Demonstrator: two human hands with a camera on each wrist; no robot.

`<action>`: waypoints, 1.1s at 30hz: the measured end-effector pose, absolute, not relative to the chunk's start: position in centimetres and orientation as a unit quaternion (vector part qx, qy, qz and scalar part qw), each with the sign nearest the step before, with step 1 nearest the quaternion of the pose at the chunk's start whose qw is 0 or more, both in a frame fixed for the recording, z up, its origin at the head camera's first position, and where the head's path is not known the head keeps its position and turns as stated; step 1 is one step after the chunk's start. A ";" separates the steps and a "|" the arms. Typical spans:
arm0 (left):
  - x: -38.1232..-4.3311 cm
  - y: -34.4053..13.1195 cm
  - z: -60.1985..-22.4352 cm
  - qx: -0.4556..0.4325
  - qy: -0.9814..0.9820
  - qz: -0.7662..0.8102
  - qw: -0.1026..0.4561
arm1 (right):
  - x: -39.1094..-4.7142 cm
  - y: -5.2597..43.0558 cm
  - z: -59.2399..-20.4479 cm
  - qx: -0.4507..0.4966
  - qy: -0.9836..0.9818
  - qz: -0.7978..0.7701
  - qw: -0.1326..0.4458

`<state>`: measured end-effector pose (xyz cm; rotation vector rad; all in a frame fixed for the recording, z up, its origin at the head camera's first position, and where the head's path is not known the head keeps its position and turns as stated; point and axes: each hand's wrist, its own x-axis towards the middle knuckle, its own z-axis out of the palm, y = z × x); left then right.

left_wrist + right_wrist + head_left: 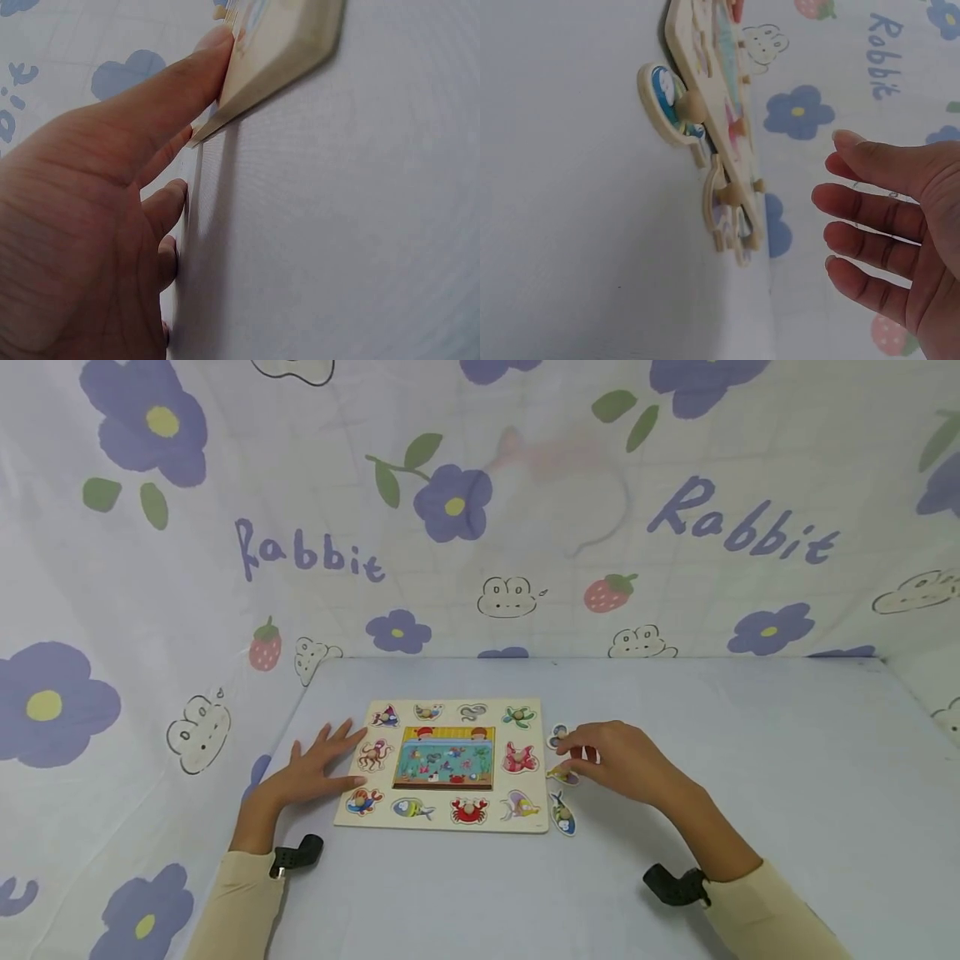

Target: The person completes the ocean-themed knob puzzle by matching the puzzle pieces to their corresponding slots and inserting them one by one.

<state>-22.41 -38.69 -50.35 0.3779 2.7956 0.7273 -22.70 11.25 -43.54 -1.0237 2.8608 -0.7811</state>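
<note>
A wooden peg puzzle board (442,824) with sea creature pictures lies flat on the table. The spread left hand (317,768) rests at its left edge, thumb on the rim, as the left wrist view shows too. To the board's right, in a column, lie a striped fish piece (562,814), a yellow-and-purple fish piece (564,775) and a small blue-grey piece (558,737). Over the upper two hovers the right hand (618,762), fingers bent. In the right wrist view its fingertips (838,201) are parted from the thumb with nothing between them.
Wooden knobs stand up from several board pieces, such as the red crab (469,811) and the octopus (373,755). A picture of a fish tank (444,760) fills the board's middle. Behind the white table (750,760) hangs a flowered curtain (570,510).
</note>
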 end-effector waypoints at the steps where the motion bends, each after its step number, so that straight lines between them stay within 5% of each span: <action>1: -22.4 -38.7 -50.4 0.128 0.954 0.246 0.113 | -22.8 11.3 -43.7 -0.325 0.912 -0.250 0.006; 15: -22.2 -38.8 -50.4 0.128 0.951 0.256 0.114 | -23.7 11.2 -46.3 -0.308 0.923 -0.224 0.057; 33: -22.3 -38.6 -50.2 0.128 0.951 0.257 0.119 | -23.5 10.8 -47.1 -0.312 0.932 -0.183 0.037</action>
